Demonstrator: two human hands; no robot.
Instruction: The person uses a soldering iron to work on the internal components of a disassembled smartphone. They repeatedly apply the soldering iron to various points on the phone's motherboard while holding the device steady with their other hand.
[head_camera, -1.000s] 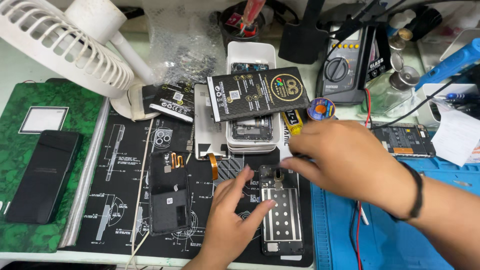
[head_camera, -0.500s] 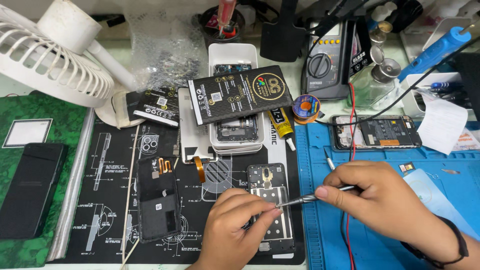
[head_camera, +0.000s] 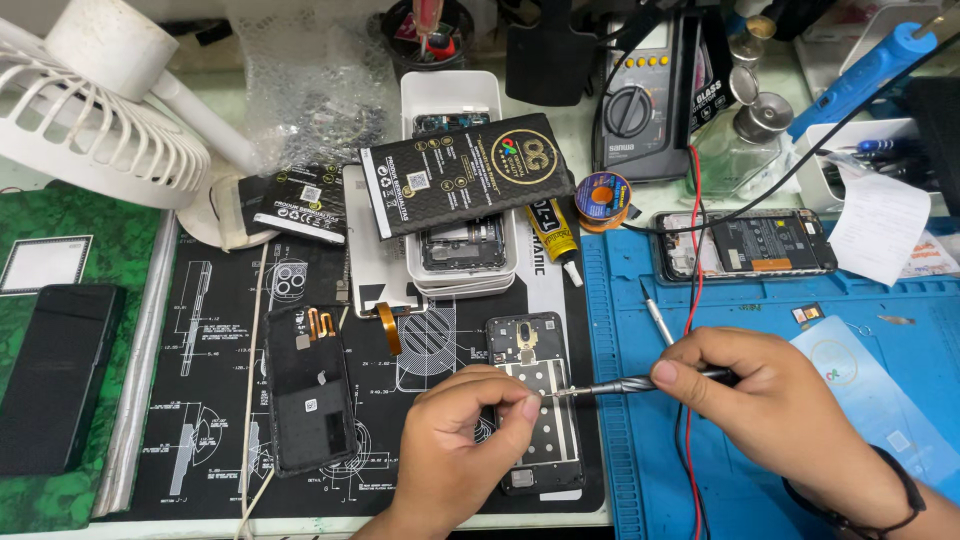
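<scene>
Pinching something tiny at the tip of a screwdriver (head_camera: 640, 382), the left hand (head_camera: 455, 450) has its thumb and forefinger pressed together right where the metal bit ends; whatever sits between them, likely a screw, is too small to make out. The right hand (head_camera: 775, 400) is closed around the handle, thumb on top, so its grip is pressed onto the tool and not spread.

Judging by this, the step in hand looks like seating or lifting a small fastener at the bit, over the opened phone (head_camera: 535, 400). That phone lies on the black printed mat (head_camera: 200, 330), near the front edge of the surface, just left of the blue mat (head_camera: 760, 300). Its long axis runs near to far, with the camera end pointing far and the bottom end toward the person. The screwdriver lies almost level, its long axis running left to right, tip pointing left and very slightly down, crossing the phone at about its middle.

My reading is that the next move calls for a steady bit and a light pinch, since a part this small could drop into the open frame or roll off the mat.

Left of the phone lies a black back cover (head_camera: 305, 400), also lengthwise near to far. A second opened phone (head_camera: 750, 245) rests further off on the blue mat, lengthwise left to right.
</scene>
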